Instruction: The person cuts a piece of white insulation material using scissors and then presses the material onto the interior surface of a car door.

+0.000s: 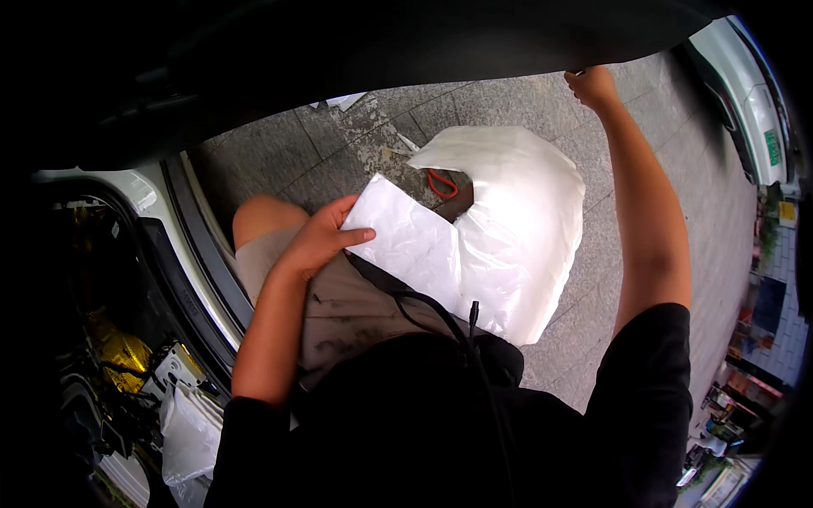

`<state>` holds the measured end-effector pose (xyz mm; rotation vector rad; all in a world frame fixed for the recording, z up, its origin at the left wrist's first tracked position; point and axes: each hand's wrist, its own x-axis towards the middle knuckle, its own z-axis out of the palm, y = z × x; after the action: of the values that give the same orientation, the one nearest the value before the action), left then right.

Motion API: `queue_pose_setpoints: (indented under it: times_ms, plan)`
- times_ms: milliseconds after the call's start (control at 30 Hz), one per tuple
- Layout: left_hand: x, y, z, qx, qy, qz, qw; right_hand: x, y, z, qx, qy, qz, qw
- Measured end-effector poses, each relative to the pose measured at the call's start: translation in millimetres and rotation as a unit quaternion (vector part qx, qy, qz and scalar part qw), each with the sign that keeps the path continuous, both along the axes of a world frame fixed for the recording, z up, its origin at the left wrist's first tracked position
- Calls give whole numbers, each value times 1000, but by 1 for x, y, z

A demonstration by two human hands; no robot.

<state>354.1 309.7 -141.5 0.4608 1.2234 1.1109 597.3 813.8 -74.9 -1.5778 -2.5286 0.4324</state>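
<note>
My left hand grips a white, crinkled plastic sheet, folded and lying across my lap. It joins or lies against a large curved white sheet, with torn or cut edges, that spreads out toward the pavement. A red loop-shaped handle shows in that sheet's opening. My right hand is raised at the upper right, fingers curled at the lower edge of a large black panel overhead; its fingertips are partly hidden there. A black cord with a small plug hangs over my lap.
An open white car body stands at my left, with gold foil, metal parts and white bags inside. Grey paving lies ahead. Another white car is at the upper right, with some shopfront clutter at the right rim.
</note>
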Motion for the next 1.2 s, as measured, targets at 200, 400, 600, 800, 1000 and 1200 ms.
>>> queue_pose_setpoints:
  times_ms: [200,400,600,800,1000,1200]
  plan:
    - [50,8,-16,90,471,117,870,30,-155,48,25,126,66,990]
    - [88,-11,15,273,505,-45,817,49,-322,62,-225,248,-11,942]
    - [103,-19,12,370,512,-114,766,66,-408,57,-504,322,-144,789]
    - [109,-26,10,375,551,-79,741,57,-449,56,-645,354,-286,614]
    - [111,-22,7,386,556,-68,733,50,-457,62,-668,342,-325,576]
    - [111,-23,4,369,552,-76,744,52,-454,54,-678,352,-340,549]
